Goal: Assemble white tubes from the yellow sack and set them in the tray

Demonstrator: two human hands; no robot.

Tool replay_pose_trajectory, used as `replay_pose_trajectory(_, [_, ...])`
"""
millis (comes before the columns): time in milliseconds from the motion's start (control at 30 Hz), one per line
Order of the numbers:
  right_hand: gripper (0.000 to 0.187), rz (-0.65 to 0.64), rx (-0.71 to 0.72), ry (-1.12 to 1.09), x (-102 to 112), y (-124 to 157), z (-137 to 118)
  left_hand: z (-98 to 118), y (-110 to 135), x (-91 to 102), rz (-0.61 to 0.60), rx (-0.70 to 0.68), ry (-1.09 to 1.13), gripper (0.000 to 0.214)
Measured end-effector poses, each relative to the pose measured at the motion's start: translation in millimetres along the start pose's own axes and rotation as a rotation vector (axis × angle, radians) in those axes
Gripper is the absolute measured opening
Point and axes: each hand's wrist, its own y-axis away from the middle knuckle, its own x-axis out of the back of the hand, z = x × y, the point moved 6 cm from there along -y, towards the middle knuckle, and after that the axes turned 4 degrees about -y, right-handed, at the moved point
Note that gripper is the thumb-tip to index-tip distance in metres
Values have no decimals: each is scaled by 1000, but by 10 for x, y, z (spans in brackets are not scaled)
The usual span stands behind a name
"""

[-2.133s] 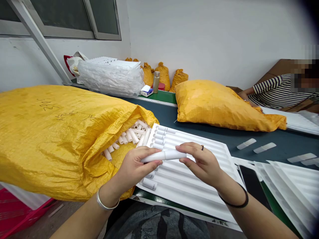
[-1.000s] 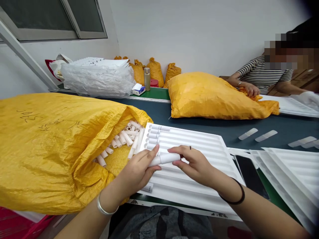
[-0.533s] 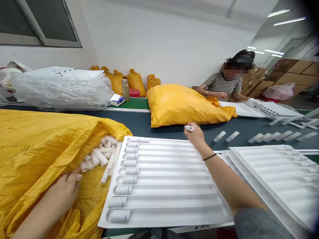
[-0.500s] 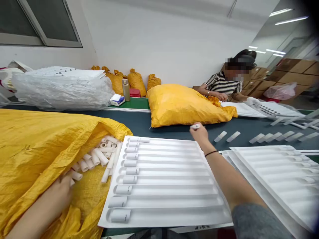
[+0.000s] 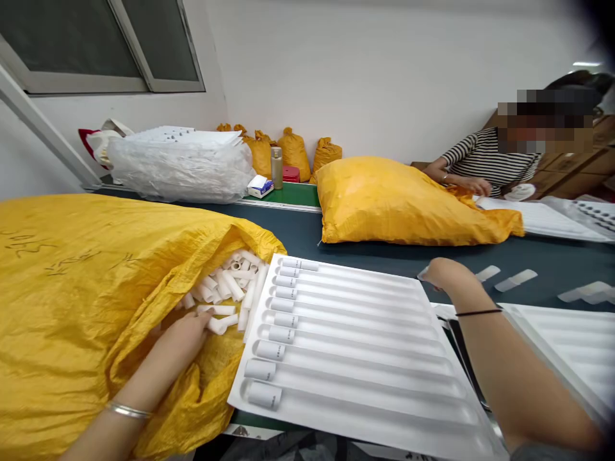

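Note:
My left hand (image 5: pixel 185 334) is at the mouth of a yellow woven sack (image 5: pixel 120 256), with its fingers closed on short white plastic tubes (image 5: pixel 217 325). Loose white tubes (image 5: pixel 230 285) lie heaped in the sack's opening just beyond. Between my hands sits a white moulded tray (image 5: pixel 365 346) with long parallel grooves. Each groove bears a short printed white cap-like piece (image 5: pixel 265 394) at its left end. Past the tray's far right corner, my right hand (image 5: pixel 442 275) is closed on a small whitish tube (image 5: pixel 423 274), mostly hidden by the hand.
Translucent white tubes (image 5: pixel 516 280) lie on the dark belt (image 5: pixel 288 225) to the right. More trays (image 5: pixel 567 346) are stacked at right. A full yellow sack (image 5: pixel 394 202) lies across the belt. Plastic-wrapped trays (image 5: pixel 177 166) stand far left. A co-worker in a striped shirt (image 5: pixel 485 157) works opposite.
My left hand has come out from deeper in the sack towards its mouth, now with tubes in its fingers. My right hand has shifted right and closer. The view has swung left.

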Motion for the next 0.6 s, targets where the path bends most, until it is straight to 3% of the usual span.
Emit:
replay_pose_trajectory(100, [17,-132,223,22,-358,195,-707,157,2,81,33,-12,9,37])
replay_pose_trajectory(233, [39,-240,512,-17,-1051,493,-1680,423,49,415,230,-73,224,38])
replay_pose_trajectory(333, [32,-267,560,-8,-1402,530,-2062,584,183,671,427,-138,485,33])
replay_pose_trajectory(433, [20,-247,547,-8,-1438,519,-2180,704,331,809,506,-193,570,30])
replay_pose_trajectory(500, [22,-198,538,-41,-1302,602,-2197,757,401,853,505,-212,570,27])
replay_pose_trajectory(600, [29,-191,578,-129,-1058,949,-2229,829,443,849,414,-231,551,24])
